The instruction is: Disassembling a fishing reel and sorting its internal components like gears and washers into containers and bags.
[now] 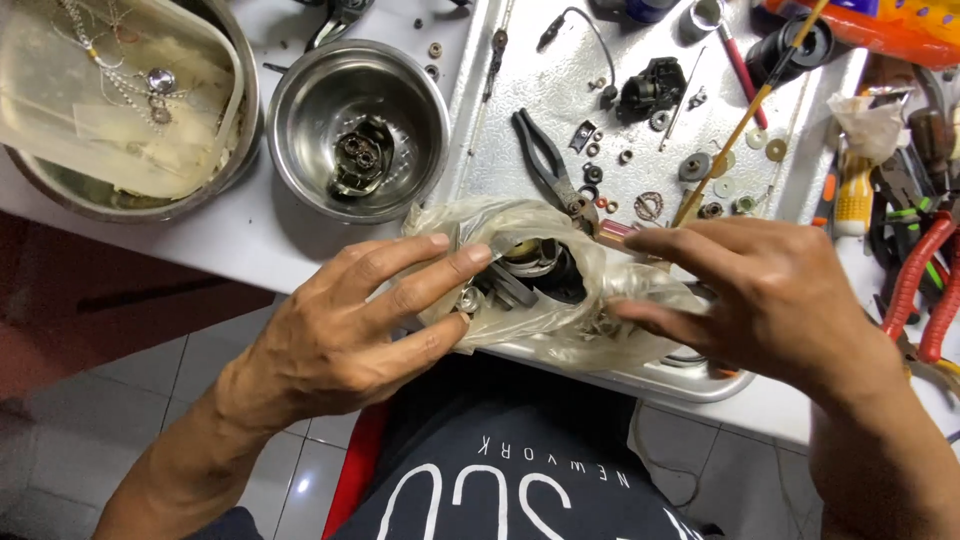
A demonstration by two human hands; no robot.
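Now both hands hold a crinkly clear plastic bag [545,290] at the near edge of the metal tray [520,120]. Left hand [350,320] pinches its side with bent fingers. Right hand [770,295] grips the other side. Dark metal parts [530,275] sit inside, not out yet. Small washers [735,180] lie on the tray.

A white tabletop [250,235] stands over a floor [130,390] of pale grey tiles with dark lines between them. The light is bright and even.
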